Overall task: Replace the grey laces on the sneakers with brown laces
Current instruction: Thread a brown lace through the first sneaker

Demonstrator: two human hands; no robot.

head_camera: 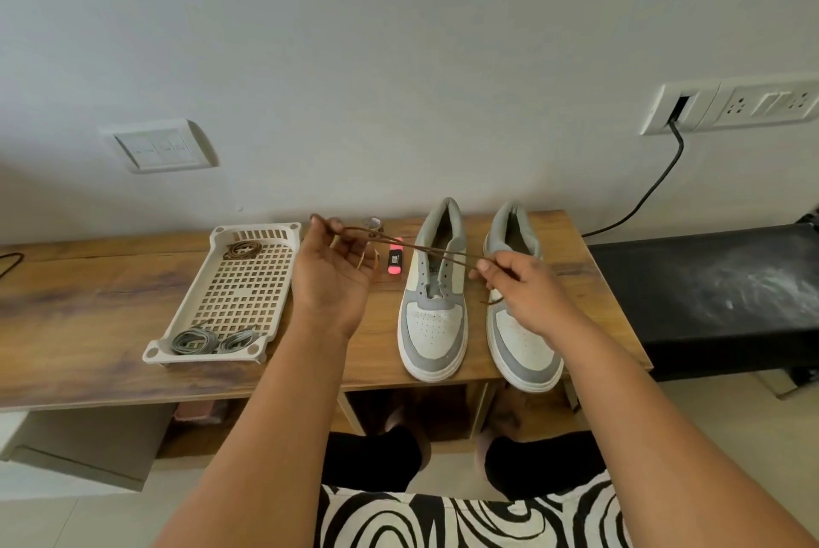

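Wooden tabletop (111, 294) carries everything we need, laid within reach. On its left sits a tray (266, 232) that keeps laces sorted: a coiled brown lace (241, 250) at the far end, the removed grey laces (208, 341) at the near end. To the right stand two sneakers (434, 326), toes toward us and eyelets bare, so they look ready for threading. Above the left sneaker we stretch a brown lace (425, 250) between our hands, probably to straighten it and find its ends. Our left hand (332, 277), palm up, pinches one end; our right hand (527, 286) pinches the other near the tip. A pink marker (395, 261) lies between tray and sneakers.
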